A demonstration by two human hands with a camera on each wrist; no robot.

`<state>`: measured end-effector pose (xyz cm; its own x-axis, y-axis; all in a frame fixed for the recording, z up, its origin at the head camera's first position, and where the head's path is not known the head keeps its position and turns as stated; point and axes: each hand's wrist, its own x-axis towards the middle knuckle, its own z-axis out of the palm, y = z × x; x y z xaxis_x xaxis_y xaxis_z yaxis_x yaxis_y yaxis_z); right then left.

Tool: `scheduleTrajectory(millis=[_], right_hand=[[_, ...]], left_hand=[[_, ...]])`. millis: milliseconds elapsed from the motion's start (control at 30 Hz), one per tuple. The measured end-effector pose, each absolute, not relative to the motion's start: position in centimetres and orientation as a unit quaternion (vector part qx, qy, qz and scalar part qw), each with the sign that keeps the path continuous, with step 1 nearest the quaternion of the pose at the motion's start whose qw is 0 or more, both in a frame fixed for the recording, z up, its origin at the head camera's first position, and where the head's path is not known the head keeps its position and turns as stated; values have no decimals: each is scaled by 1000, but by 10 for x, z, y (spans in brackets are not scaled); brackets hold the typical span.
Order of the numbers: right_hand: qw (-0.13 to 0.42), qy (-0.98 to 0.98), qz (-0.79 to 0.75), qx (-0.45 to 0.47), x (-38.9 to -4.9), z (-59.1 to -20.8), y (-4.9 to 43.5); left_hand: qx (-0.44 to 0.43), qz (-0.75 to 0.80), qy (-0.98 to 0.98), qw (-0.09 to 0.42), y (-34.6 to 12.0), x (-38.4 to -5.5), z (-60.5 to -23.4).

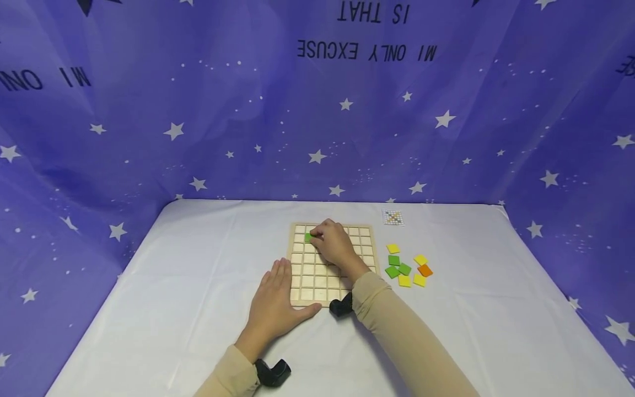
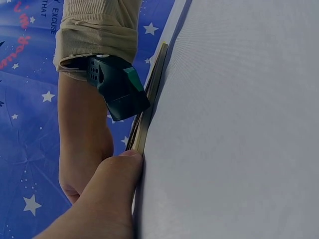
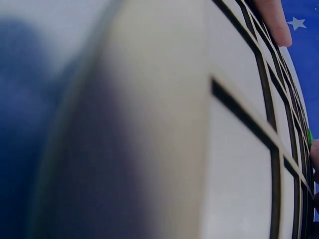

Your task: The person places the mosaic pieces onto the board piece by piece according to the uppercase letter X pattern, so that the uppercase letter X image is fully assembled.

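Note:
A wooden grid board with square cells lies on the white table. My right hand reaches over it and pinches a green square tile at a cell near the far left corner. In the right wrist view only a green sliver of that tile shows beside the fingertips. My left hand lies spread at the board's near left corner, straight fingers along the left side and thumb against the near edge. The left wrist view shows the thumb touching the board's edge.
Right of the board lie loose tiles: several yellow ones, several green ones and an orange one. A small printed pattern card lies behind them. A purple star-printed curtain stands behind the table.

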<state>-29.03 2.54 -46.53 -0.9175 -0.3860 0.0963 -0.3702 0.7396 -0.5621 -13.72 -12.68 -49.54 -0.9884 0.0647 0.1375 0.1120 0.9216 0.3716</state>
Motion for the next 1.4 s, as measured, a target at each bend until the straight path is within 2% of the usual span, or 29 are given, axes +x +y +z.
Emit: scheduleTrajectory(millis=[267, 467, 933, 1200, 1400], right_hand=[[16, 935, -267, -233, -291, -464, 28], [22, 912, -322, -253, -285, -454, 50], [1, 937, -292, -191, -274, -426, 162], [46, 958, -248, -139, -262, -431, 220], [77, 961, -216, -155, -252, -444, 238]], left_hand=[[-48, -192, -978, 64, -128, -137, -496], [-49, -198, -977, 65, -128, -137, -497], [-45, -204, -976, 61, -128, -137, -496], [-46, -205, -975, 64, -127, -137, -497], [-46, -202, -976, 62, -127, -137, -496]])
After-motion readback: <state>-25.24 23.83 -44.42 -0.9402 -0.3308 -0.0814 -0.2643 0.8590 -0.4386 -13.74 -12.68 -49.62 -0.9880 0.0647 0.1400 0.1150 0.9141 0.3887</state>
